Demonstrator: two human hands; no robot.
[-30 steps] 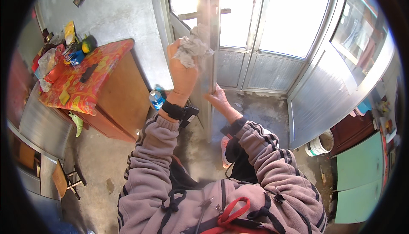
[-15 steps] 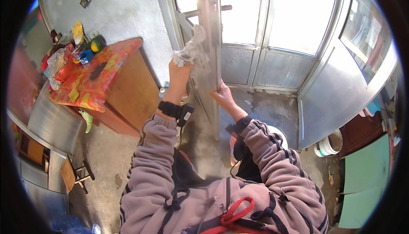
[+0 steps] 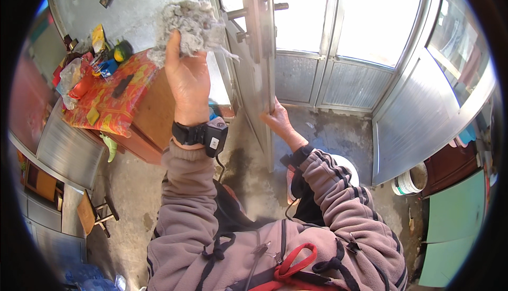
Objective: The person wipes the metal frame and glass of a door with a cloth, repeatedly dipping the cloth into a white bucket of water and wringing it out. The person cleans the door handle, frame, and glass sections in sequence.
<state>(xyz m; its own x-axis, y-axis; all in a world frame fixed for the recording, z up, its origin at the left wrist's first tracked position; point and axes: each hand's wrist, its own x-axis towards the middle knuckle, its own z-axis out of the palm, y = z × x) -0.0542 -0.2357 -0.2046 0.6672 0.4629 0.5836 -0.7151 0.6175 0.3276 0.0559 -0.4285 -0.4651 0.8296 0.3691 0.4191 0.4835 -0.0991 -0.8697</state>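
My left hand [image 3: 188, 82] is raised, palm partly turned toward me, and closed on a bunched, shaggy grey cleaning rag [image 3: 193, 29]. Loose threads hang from the rag's right side, and it is apart from the door. A metal-framed door [image 3: 267, 76] stands ajar, its narrow edge facing me. Low on that edge my right hand [image 3: 279, 120] grips the frame, with some fingers hidden behind it. Above both hands a lever handle [image 3: 238, 13] sticks out of the door, with a small knob [image 3: 242, 37] under it.
On the left, a wooden cabinet [image 3: 151, 108] bears a red patterned cloth [image 3: 129, 87] with bags and small items. A small folding stool [image 3: 95, 214] stands on the floor. To the right are another metal door panel [image 3: 410, 116], a white bucket [image 3: 410, 180] and green cabinet doors [image 3: 455, 206].
My left hand has come away from the door with the rag, moving left and up, and has turned. My right hand keeps its place on the door edge.
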